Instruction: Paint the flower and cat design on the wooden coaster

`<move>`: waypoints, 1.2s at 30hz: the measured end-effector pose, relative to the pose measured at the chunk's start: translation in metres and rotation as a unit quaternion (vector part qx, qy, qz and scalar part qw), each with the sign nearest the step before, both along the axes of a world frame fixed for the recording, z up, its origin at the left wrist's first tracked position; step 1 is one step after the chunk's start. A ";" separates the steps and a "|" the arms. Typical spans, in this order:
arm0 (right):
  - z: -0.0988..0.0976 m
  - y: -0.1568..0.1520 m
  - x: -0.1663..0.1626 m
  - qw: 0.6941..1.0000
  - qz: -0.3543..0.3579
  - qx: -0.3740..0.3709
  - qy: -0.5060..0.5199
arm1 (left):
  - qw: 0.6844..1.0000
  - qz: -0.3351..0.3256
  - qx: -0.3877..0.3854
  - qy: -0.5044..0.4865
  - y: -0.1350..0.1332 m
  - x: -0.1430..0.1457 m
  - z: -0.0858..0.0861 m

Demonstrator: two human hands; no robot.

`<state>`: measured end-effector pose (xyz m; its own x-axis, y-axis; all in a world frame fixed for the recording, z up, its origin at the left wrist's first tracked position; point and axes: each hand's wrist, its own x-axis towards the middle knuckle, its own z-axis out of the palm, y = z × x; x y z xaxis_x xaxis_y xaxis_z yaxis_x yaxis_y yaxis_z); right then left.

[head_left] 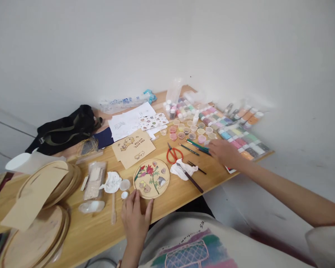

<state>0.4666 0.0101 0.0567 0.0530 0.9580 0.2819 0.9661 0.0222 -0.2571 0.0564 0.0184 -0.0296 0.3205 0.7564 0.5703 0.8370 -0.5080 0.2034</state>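
Observation:
My left hand [136, 212] lies with fingers apart at the near-left edge of a round wooden plaque [138, 175], touching its rim. Painted red flowers, green stems and small animal shapes cover the plaque. Over on the right, my right hand [225, 152] is bent down at the ends of several green and dark pencils [198, 146]; its fingers are drawn together, and what they hold is hidden. Between the hands are red-handled scissors [174, 154], a crumpled white tissue [181, 170], a dark-handled brush [194, 181] across it, and two thin black sticks [197, 167].
Small open paint cups [186, 130] stand behind the pencils. Rows of coloured bottles [236, 136] fill the right side. Brown printed paper [134, 149] and white sheets [131, 121] lie farther back. Stacked wooden rounds [35, 238], a plastic pipette [113, 210] and a black bag [64, 130] are leftward.

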 end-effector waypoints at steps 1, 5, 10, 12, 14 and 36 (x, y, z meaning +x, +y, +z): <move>0.007 0.010 0.011 0.999 -0.024 -0.037 -0.021 | 1.000 -0.004 0.010 0.008 0.000 0.000 0.001; 0.026 0.054 0.036 0.981 -0.109 -0.147 -0.070 | 1.000 0.004 0.026 0.013 0.000 0.003 0.004; 0.036 0.096 0.037 0.955 -0.165 -0.228 -0.097 | 1.000 0.003 0.010 0.009 -0.002 0.003 0.003; 0.038 0.104 0.035 0.949 -0.168 -0.246 -0.103 | 1.000 0.004 0.005 0.013 -0.003 0.002 0.002; 0.040 0.108 0.035 0.945 -0.167 -0.260 -0.108 | 1.000 0.007 0.008 0.016 -0.003 0.002 0.002; 0.049 0.186 -0.016 0.981 -0.020 -0.192 -0.034 | 0.999 0.021 -0.010 -0.027 -0.009 0.008 0.008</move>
